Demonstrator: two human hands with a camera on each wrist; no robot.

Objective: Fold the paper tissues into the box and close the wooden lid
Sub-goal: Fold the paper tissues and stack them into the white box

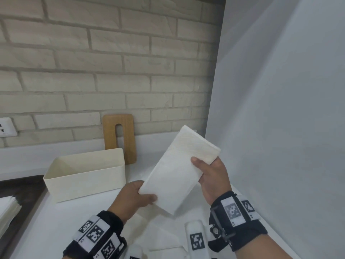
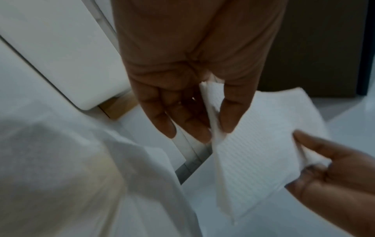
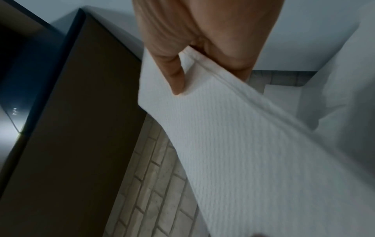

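A folded white paper tissue (image 1: 177, 171) hangs in the air between both hands, to the right of the box. My left hand (image 1: 139, 195) pinches its near lower corner, thumb on top. My right hand (image 1: 207, 165) pinches its far right edge. The left wrist view shows the tissue (image 2: 249, 157) held between my left hand's thumb and fingers (image 2: 190, 125). In the right wrist view the tissue (image 3: 243, 144) runs away from my right hand's thumb (image 3: 176, 80). The cream box (image 1: 84, 176) stands open and looks empty. The wooden lid (image 1: 119, 137), with a slot, leans upright on the brick wall behind the box.
A stack of white tissues (image 1: 8, 210) lies at the left edge on a dark surface. More tissue sheets (image 1: 164, 238) lie on the white counter below my hands. A grey-white wall panel (image 1: 280, 109) rises close on the right. A wall socket (image 1: 7, 127) sits at far left.
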